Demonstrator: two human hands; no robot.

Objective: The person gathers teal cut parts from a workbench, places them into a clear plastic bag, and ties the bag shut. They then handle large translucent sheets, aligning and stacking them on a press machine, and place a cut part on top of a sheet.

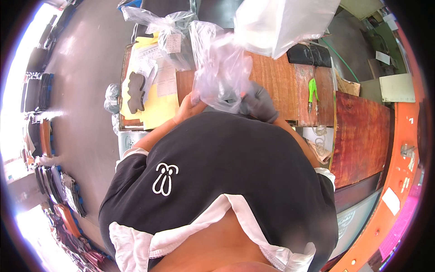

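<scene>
A crumpled clear plastic bag (224, 75) is held up close to my body, over the near edge of the wooden table (274, 81). My left hand (190, 106), bare, pinches the bag's near left side. On the other side my right hand (260, 103), in a grey glove, has its fingers closed on the bag's lower right edge. Something dark shows through the plastic near the right fingertips, but I cannot make out what it is. Just beyond stands another filled clear bag (179, 34) with a small paper label.
Yellow sheets (161, 106) with printed papers and a dark cut-out piece (136, 93) lie at the left. A large stack of clear bags (283, 25) is at the back. Green snips (312, 95) and a black pouch (309, 55) lie on the right. A reddish board (362, 138) is farther right.
</scene>
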